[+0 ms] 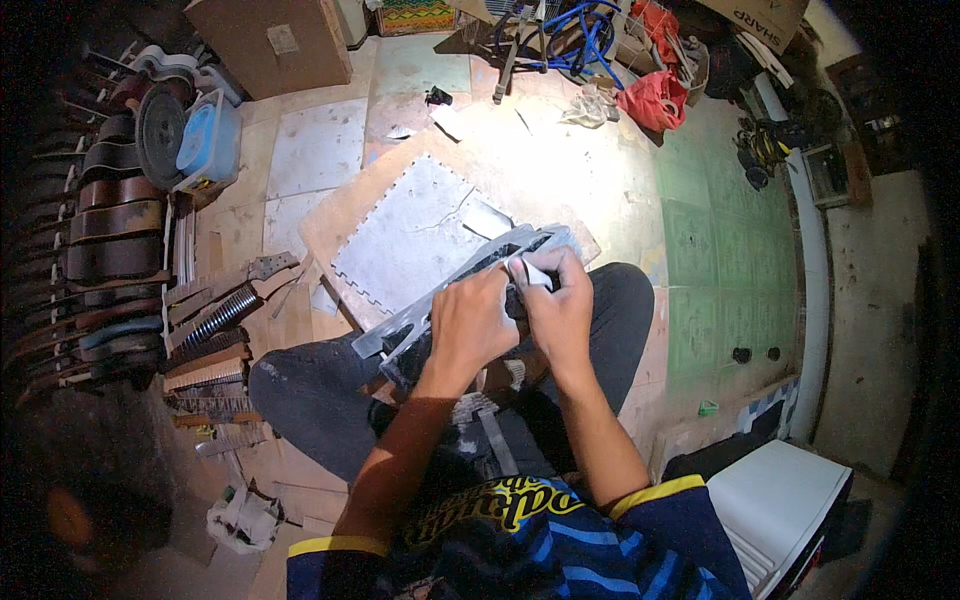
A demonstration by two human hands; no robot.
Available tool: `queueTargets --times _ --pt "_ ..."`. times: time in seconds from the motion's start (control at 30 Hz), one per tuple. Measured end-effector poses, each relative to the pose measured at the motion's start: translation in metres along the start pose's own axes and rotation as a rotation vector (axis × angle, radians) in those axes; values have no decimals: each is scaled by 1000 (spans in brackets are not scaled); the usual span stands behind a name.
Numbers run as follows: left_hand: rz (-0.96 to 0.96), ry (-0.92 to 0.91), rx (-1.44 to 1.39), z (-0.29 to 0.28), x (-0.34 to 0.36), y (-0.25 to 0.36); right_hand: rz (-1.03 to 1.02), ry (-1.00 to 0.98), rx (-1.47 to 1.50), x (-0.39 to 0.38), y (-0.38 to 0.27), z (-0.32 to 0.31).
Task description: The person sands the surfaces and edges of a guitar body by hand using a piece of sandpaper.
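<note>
I sit on the floor with a long grey metal jig (470,270) lying across my knees; it has two rails with a dark slot between them. My left hand (470,325) presses down on the jig's middle, gripping it. My right hand (557,300) is closed on a small pale piece (528,272), likely sandpaper or a thin strip, held against the jig's far end. What lies inside the slot is hidden by my fingers.
A grey foam puzzle mat (410,235) lies on a board ahead. Several fretted guitar necks (215,330) and a row of guitar bodies (110,230) are at left. A blue lidded tub (208,140), red bag (655,100), blue hose (580,40) and white box (775,500) stand around.
</note>
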State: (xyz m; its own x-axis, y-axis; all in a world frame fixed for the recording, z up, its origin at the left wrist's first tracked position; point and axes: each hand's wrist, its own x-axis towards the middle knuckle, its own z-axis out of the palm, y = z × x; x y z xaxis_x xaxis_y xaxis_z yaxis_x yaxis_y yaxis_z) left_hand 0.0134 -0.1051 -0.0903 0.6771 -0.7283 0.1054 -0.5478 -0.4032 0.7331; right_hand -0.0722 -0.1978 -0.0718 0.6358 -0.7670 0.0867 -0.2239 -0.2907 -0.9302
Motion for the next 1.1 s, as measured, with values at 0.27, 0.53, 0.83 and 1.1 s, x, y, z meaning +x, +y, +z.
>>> queueTargets --times 0.27,0.53,0.83,1.1 --pt "-21 10 -3 1 0 -4 -39 6 17 -6 0 -1" --pt "-5 -2 -4 0 0 -2 78 31 71 -7 6 3" --pt "15 17 -33 -2 -1 9 275 -32 56 10 1 -6" --pt "2 2 12 1 -3 11 274 -30 -29 15 23 -16"
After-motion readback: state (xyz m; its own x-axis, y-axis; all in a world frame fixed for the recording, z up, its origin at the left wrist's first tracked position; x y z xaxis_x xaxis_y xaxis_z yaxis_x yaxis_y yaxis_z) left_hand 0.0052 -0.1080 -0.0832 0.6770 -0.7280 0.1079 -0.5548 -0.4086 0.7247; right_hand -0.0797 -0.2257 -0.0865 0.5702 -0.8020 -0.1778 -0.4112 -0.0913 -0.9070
